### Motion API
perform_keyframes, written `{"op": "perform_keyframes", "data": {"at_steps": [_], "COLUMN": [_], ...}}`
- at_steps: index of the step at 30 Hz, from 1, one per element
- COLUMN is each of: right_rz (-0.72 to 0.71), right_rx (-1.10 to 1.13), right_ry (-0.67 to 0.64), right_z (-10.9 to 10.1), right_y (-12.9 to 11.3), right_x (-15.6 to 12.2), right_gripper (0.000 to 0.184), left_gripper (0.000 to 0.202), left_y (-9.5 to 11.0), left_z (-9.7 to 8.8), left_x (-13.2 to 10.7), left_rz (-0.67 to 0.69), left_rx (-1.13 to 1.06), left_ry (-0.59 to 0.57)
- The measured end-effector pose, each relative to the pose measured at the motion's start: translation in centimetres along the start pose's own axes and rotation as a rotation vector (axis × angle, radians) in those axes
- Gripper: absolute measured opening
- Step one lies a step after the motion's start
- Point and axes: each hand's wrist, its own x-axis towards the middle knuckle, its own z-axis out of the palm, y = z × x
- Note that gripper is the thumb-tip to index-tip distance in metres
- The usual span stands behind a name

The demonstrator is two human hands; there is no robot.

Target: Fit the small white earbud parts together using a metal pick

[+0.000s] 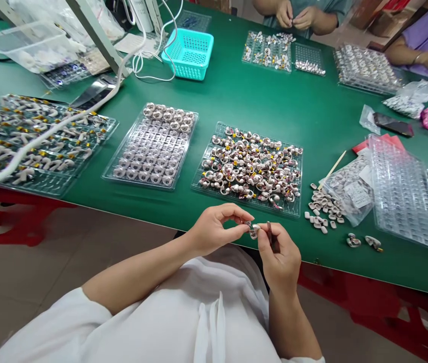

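Thumb and forefinger of my left hand (217, 229) pinch one end of a small silvery earbud piece (254, 231). The fingertips of my right hand (280, 254) close on its other side, and a slim dark brown tool (269, 233) sticks up between those fingers; its kind is unclear. Both hands are just off the table's front edge. Right beyond them lies a clear tray (295, 207) heaped with curved beige earbud parts (252, 164) that have yellow tabs. Loose beige caps (323, 206) and two separate earbud parts (353, 240) lie to the right.
Left on the green table (153, 206) are a tray of round parts (142, 166) and trays of curved parts (40, 136), crossed by a white cable (62, 123). A turquoise basket (189, 55) stands behind. Empty clear trays (403, 191) lie right. Two co-workers' hands (293, 16) show opposite.
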Motion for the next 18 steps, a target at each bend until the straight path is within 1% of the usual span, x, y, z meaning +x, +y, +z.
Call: {"op": "perform_keyframes", "data": {"at_steps": [4,7,12,18], "right_rz": [0.042,0.041,0.000,0.009], "right_rx": [0.049,0.047,0.003,0.006], "right_ry": [-0.019,-0.012,0.028,0.027], "right_z": [0.23,0.35,0.50,0.62], "right_y": [0.12,0.04,-0.19,-0.15], "right_x": [-0.18,-0.19,-0.18,-0.32], "right_gripper": [0.010,0.010,0.009,0.010], "left_gripper": [0.014,0.013,0.013,0.017], "left_y": [-0.13,-0.14,0.04,0.09], "left_z": [0.18,0.18,0.08,0.07], "left_x": [-0.02,-0.03,-0.06,-0.21], "left_rz": [-0.036,-0.041,-0.020,-0.016], "left_rx": [-0.084,-0.103,-0.068,0.021], "left_ry": [-0.021,-0.040,-0.055,-0.060]}}
